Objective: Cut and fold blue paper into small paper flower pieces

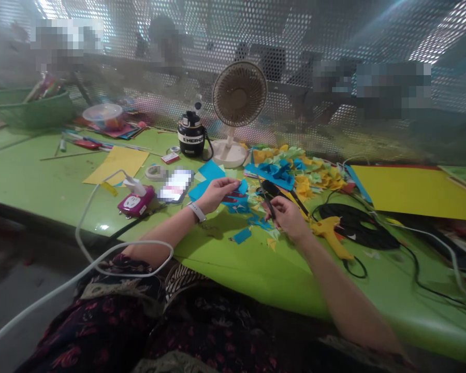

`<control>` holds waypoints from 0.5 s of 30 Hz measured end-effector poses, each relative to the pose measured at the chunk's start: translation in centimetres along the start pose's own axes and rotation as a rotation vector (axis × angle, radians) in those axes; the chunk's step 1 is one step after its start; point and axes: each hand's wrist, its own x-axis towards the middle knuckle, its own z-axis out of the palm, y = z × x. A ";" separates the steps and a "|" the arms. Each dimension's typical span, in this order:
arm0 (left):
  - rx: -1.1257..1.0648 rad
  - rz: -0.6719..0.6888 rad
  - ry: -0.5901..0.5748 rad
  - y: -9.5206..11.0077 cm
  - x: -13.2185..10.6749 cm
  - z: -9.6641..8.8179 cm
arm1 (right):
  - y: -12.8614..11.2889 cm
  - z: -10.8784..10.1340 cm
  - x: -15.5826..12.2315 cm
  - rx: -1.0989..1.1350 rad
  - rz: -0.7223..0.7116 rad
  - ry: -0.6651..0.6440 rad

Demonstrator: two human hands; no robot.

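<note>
My left hand (221, 192) is closed on a small piece of blue paper (243, 186), pinched at the fingertips. In my right hand (289, 215) is a pair of scissors (270, 203), its blades pointing up and away from me, apart from the blue piece. Small blue paper scraps (236, 207) lie on the table under and between the hands. A larger blue sheet (209, 173) rests just behind my left hand. Beyond my right hand is a heap of cut blue, yellow and pale green paper pieces (306, 168).
A yellow glue gun (330, 233) and a black disc (357, 225) lie to the right. A fan (239, 96) and a black bottle (191, 137) stand at the back. Left are a phone (176, 185), a tape roll (155, 172) and a pink power adapter (137, 203); a white cable (101, 261) loops over my left arm.
</note>
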 end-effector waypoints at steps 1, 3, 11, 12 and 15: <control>-0.025 -0.024 0.010 0.0 0.1 0.1 | 0.2 -0.1 0.2 -0.009 0.008 0.011; -0.092 -0.083 0.046 0.0 0.2 0.2 | 0.7 -0.1 0.5 -0.072 0.015 0.036; -0.252 -0.129 0.047 0.2 0.3 0.6 | 2.6 -0.4 1.6 -0.553 -0.018 0.145; -0.258 -0.121 0.029 0.2 0.3 0.6 | 2.7 -0.5 1.7 -0.600 -0.006 0.142; -0.249 -0.099 -0.014 0.1 0.0 0.6 | 2.8 -0.5 1.9 -0.706 -0.006 0.135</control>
